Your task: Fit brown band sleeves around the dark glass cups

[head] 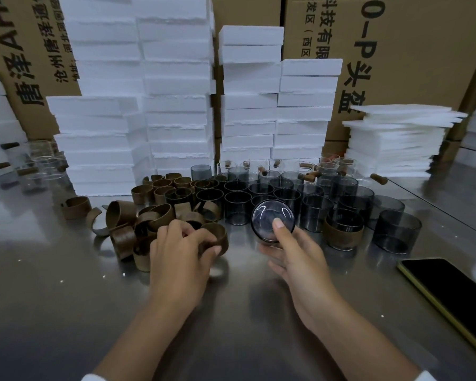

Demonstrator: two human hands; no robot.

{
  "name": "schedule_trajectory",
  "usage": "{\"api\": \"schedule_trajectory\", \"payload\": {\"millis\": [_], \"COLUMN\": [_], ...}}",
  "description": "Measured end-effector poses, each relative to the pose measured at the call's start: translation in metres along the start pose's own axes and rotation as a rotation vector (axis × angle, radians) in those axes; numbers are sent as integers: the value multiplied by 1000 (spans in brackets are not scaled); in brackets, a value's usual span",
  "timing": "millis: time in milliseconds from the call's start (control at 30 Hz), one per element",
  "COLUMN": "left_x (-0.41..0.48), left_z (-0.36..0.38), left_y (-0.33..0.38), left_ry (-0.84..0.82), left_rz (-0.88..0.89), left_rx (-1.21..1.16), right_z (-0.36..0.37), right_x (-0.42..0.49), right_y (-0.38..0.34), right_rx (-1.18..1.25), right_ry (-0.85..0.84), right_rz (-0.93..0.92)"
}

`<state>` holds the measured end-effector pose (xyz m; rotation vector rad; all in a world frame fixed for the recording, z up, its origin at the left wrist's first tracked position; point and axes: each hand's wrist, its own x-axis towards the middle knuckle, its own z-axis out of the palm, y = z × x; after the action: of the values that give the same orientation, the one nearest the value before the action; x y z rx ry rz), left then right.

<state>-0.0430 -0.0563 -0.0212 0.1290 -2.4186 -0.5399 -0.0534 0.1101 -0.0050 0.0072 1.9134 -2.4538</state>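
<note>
Cup (264, 215) is off the table, gripped in the right hand (294, 259), thumb across the near face and fingers curled underneath. It's tipped on its side. The round end facing me looks like the base, so I read its long axis as running away from me, mouth toward the cluster of bare cups (259, 193).

Left hand (176, 251) has its fingers curled over a brown band (217, 233) at the near edge of the band pile (127, 215). The band sits on the table (66, 298) or just above it; I can't tell which. Its opening faces roughly up.

What matters here:
- The band is just left of the cup, with a small gap, not touching.
- The two hands are apart, each holding its own part.
- Ring axis and cup axis are not lined up, roughly crosswise by my read.

My judgement is that the next move needs the band tilted so its opening faces the cup's end, then slid along the cup's axis. The left hand is the one on the band, so it does the travelling while the right only steadies. The risk is the band going on skewed and jamming on the rim.

One cup with a band on (344, 235) stands to the right; most are bare, so it's early in the batch.
</note>
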Motion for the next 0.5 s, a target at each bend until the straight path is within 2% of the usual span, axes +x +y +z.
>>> {"api": "schedule_trajectory", "payload": {"millis": [133,333,500], "left_x": [2,0,-6], "left_z": [0,-9,-13], "left_y": [7,32,45], "left_ry": [123,47,-15], "left_rz": [21,-79,-39], "left_rx": [-324,-952,-1098], "right_z": [1,2,5], "right_x": [1,1,-2], "right_y": [1,3,5], "right_rx": [-5,-19,-57], "right_ry": [1,11,-11], "right_rz": [-10,-49,-61]}}
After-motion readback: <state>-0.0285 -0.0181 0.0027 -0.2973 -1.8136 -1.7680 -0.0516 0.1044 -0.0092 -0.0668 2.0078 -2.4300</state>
